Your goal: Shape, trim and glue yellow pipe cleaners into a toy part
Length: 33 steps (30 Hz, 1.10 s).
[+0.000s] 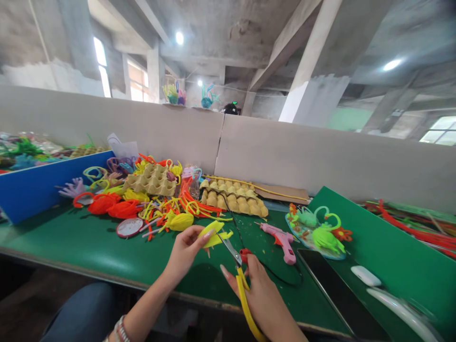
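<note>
The yellow piece (213, 234) sat just above the near edge of the green table (89, 247), pinched at its left end between your left hand's (185, 251) thumb and fingertips, and there it was, right at the tip of the scissors (238, 266). Your right hand (261, 294) gripped those scissors by their yellow handle, blades pointing up and left, touching the piece's lower edge. Your left wrist bent back, forearm rising from the lower left; your right forearm came up from the bottom edge. Just beyond lay a pink glue gun (281, 240), and farther back egg trays (233, 197) and a heap of bright pipe cleaners (156, 204).
</note>
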Each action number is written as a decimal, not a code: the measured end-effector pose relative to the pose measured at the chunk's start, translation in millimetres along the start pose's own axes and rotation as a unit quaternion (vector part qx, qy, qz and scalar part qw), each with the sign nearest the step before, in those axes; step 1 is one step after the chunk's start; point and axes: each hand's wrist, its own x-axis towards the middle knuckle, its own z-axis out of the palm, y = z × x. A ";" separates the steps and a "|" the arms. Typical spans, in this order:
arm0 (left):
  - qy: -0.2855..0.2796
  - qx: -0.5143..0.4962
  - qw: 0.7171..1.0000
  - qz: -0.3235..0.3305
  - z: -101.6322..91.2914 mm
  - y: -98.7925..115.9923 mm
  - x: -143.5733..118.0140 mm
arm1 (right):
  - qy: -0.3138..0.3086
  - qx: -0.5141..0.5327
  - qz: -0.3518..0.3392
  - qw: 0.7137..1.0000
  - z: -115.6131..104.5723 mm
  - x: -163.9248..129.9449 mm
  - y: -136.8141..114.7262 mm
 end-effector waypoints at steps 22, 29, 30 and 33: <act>-0.063 0.065 0.996 -0.020 -4.0 1.6 0.2 | -0.074 0.051 0.009 0.996 -7.4 4.2 9.4; -0.076 0.058 0.995 -0.025 -2.4 -1.0 -0.3 | -0.078 0.075 0.012 0.994 -8.7 5.4 9.8; -0.077 0.060 0.995 -0.025 -2.3 -0.7 -0.6 | -0.081 0.080 0.013 0.993 -8.8 5.2 9.6; -0.086 0.074 0.993 -0.025 -2.4 0.7 -1.1 | -0.084 0.088 0.018 0.992 -8.2 4.3 9.8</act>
